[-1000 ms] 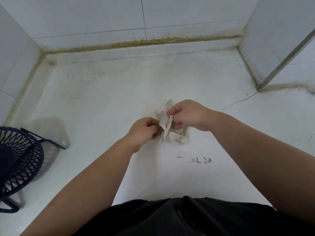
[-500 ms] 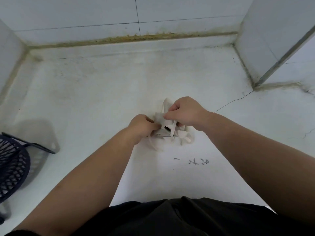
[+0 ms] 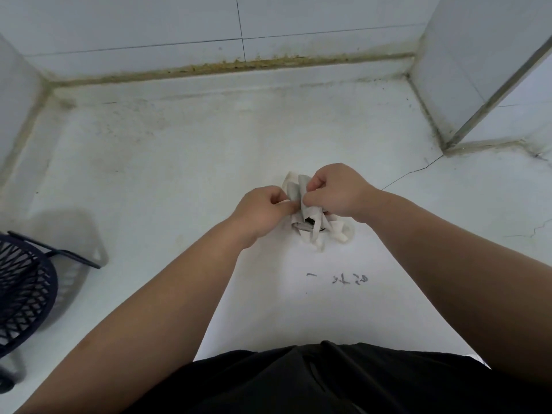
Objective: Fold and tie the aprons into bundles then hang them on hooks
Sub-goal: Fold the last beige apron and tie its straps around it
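A white apron [image 3: 298, 309] lies flat on the pale counter in front of me, with dark handwritten marks on it. At its far end its off-white straps [image 3: 316, 228] are bunched in a tangle. My left hand [image 3: 263, 209] pinches a strap at the tangle's left side. My right hand [image 3: 337, 189] pinches another strap just above the tangle, knuckles up. The two hands almost touch over the straps. No hooks are in view.
A dark blue woven basket [image 3: 21, 294] stands at the left edge of the counter. Tiled walls close the counter at the back and left. A tiled pillar with a metal corner strip [image 3: 490, 94] rises at the right.
The hands have worked the straps, lifting slightly and closing together over the tangle. The view swung left and back, so the basket shifted in frame.
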A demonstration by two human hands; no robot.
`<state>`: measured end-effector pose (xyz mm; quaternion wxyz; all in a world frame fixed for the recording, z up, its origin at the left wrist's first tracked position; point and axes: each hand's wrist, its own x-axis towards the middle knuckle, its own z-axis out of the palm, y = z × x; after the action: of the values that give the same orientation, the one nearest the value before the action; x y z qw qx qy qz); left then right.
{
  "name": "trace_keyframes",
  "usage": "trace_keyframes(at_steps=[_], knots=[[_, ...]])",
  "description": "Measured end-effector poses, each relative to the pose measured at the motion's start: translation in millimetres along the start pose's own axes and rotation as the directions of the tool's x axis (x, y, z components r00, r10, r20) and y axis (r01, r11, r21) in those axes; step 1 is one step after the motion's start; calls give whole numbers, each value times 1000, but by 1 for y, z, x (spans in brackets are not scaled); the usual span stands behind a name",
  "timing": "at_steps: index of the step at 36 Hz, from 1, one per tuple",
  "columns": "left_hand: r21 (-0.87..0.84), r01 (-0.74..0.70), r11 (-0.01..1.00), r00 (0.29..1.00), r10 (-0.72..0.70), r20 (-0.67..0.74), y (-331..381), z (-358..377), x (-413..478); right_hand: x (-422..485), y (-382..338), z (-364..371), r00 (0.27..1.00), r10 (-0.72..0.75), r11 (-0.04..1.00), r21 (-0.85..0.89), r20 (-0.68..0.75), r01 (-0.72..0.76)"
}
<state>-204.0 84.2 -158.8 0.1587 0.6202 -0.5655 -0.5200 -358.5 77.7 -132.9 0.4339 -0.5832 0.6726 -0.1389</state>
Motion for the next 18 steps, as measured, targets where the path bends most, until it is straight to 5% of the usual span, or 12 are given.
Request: trace_keyframes(at_steps=[4,8,11,18], knots=[[-15,-21,1000,1000,21,-11,1,0,-7,-3,2,1,1000,5,1000,12,-5,-5],[-12,-37,999,999,37,6,1,-9,-13,-6,1,-6,993,86,965,242,85,-105],[22,-52,998,999,52,11,1,-11,-15,-7,4,-7,995,56,982,177,82,-70],[-266,-96,959,993,75,-91,2,-14,-17,-10,8,-13,992,-34,976,216,125,6]])
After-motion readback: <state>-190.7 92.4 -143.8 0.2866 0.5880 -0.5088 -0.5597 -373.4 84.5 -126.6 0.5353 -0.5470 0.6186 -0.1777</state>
